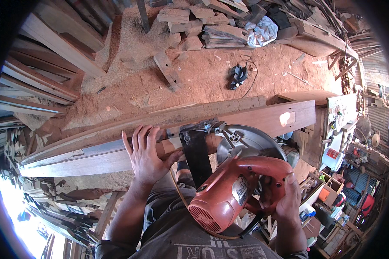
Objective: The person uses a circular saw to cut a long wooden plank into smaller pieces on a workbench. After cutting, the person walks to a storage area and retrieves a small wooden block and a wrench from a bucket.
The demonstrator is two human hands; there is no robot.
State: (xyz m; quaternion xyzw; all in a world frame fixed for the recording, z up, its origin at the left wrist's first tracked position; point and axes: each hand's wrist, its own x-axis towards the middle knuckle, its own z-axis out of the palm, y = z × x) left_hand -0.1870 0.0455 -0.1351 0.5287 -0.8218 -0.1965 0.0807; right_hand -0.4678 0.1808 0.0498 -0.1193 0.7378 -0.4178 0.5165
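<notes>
My right hand [288,196] is wrapped round the rear handle of a red circular saw [222,194]. The saw's black base plate [199,162] and round silver blade guard [274,149] rest over a long, smooth plank [263,118] that crosses in front of me. To the left of the saw, my left hand [149,153] lies on the plank with fingers spread over it and thumb pointing towards the base plate. A short piece of wood [166,146] shows between that thumb and the base plate. Under the guard the blade is hidden.
A rougher beam [173,114] lies just beyond the plank. On the sawdust-covered ground sit a dark power tool [238,77] with a cord and a wood offcut [167,71]. Boards [60,39] lean at far left; scrap wood is piled at the back. A cluttered bench [333,116] stands at right.
</notes>
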